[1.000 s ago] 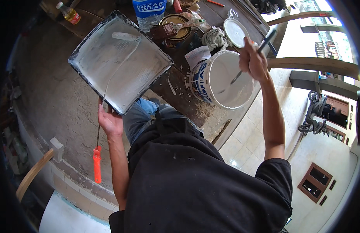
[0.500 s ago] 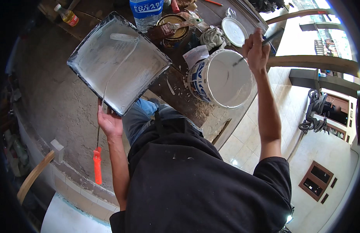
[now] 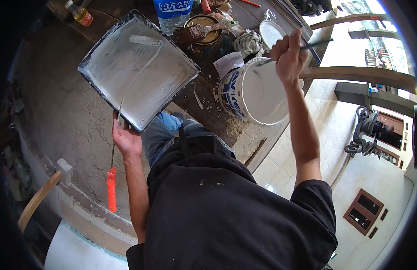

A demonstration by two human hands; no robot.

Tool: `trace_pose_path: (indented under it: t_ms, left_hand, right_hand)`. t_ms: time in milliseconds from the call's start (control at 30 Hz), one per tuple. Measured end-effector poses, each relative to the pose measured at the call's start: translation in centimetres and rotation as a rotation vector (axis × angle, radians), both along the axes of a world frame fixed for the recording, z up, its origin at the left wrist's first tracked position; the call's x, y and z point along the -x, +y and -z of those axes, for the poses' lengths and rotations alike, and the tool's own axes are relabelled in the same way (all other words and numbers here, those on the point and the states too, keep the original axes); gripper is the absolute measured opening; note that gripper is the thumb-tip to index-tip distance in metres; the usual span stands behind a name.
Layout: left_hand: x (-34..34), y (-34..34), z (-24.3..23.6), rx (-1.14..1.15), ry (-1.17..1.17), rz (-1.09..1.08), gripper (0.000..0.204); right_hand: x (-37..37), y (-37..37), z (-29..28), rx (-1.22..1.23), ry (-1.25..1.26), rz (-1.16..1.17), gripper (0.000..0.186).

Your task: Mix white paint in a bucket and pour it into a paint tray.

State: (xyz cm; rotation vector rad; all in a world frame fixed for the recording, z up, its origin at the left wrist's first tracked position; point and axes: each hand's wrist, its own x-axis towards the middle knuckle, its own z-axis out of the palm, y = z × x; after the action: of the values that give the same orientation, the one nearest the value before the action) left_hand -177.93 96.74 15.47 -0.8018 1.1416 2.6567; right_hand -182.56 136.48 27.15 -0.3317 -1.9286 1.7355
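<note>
My left hand [image 3: 127, 139] is closed on the near corner of a black-rimmed paint tray [image 3: 114, 85] coated in white paint. A small paint roller lies in the tray, its white sleeve [image 3: 145, 41] near the far edge. Its thin wire runs across the tray to an orange handle [image 3: 111, 191] hanging below the near corner. My right hand [image 3: 289, 56] is wrapped round a thin dark stick [image 3: 318, 43] above the far right rim of a white paint bucket [image 3: 264, 96]. White paint shows inside the bucket. The stick's other end is partly hidden by my hand.
A dark wooden table [image 3: 190, 96] carries an open paint can [image 3: 204, 33] with a paintbrush [image 3: 199, 31] across it, a water bottle [image 3: 172, 13], a crumpled rag [image 3: 249, 42] and a white lid [image 3: 271, 33]. A small yellow bottle [image 3: 80, 14] stands far left.
My right hand has moved left and slightly away with the stick, which now lies flatter over the bucket's far rim. My left hand and the tray have stayed nearly still.
</note>
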Motion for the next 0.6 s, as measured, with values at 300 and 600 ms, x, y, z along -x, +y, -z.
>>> trace_pose_path:
  t_ms: [300,600]
  left_hand:
    - [0.0,-0.2,0.1,-0.02,0.002,0.013,0.054]
    - [0.0,-0.6,0.6,-0.02,0.025,0.027,0.054]
  right_hand:
    - [-1.1,2.0,-0.6,-0.065,-0.318,-0.053,0.054]
    - [-6.1,2.5,-0.6,0.573,-0.225,-0.315,0.056]
